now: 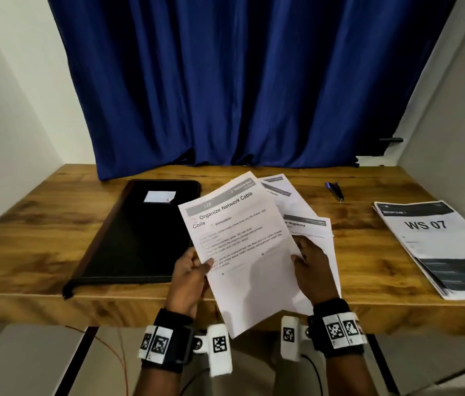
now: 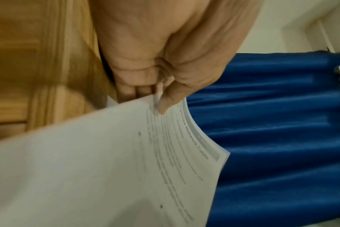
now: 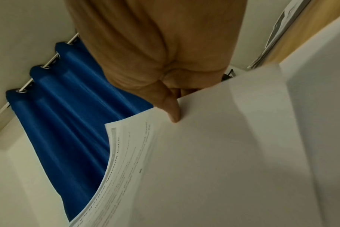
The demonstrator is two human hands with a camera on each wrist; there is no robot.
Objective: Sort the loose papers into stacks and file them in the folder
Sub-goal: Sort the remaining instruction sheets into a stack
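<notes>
While the loose papers (image 1: 242, 247) are held fanned above the near edge of the wooden table (image 1: 39, 224), at the lower centre of the head view, each title is left readable, presumably so the sheets can be sorted. The left hand (image 1: 190, 277) is pinched on the left edge of the top sheet, headed "Organize Network Cable Coils". The right hand (image 1: 312, 270) is closed on the right side of the fan, thumb on top. The black folder (image 1: 137, 232) is seen lying shut at centre left, not yet opened for filing. A stack marked "WS 07" (image 1: 437, 247) is laid at the right edge, likely already sorted out, and a blue pen (image 1: 334, 191) lies behind it.

Only in the wrist views are the thumbs seen pressing the paper and the sheet bowed between the grips. The folder, pen and titles beneath are shown by the head view alone.
</notes>
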